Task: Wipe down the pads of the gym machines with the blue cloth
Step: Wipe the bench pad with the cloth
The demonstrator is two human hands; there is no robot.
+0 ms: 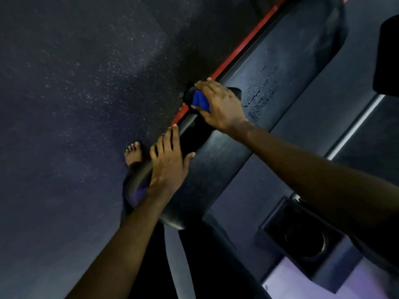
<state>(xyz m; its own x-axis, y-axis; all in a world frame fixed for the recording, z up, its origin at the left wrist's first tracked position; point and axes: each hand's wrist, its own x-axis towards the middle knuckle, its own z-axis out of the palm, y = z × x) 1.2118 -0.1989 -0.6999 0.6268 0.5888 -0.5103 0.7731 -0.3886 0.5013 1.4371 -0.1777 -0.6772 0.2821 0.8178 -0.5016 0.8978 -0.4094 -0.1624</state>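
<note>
A long black bench pad [278, 67] runs diagonally from lower left to upper right, with a worn, cracked patch near its middle. My right hand [218, 103] grips the bunched blue cloth [199, 101] and holds it against the pad's left edge, beside the red frame [241, 46]. My left hand [167, 164] rests flat on the near end of the pad, fingers straight and reaching over its left edge. Most of the cloth is hidden under my right hand.
Dark speckled rubber floor [75, 83] fills the left side. My bare foot [133, 153] stands beside the pad's near end. A black block-shaped machine part [302, 240] sits at lower right, and a pale metal bar [356, 126] runs along the right.
</note>
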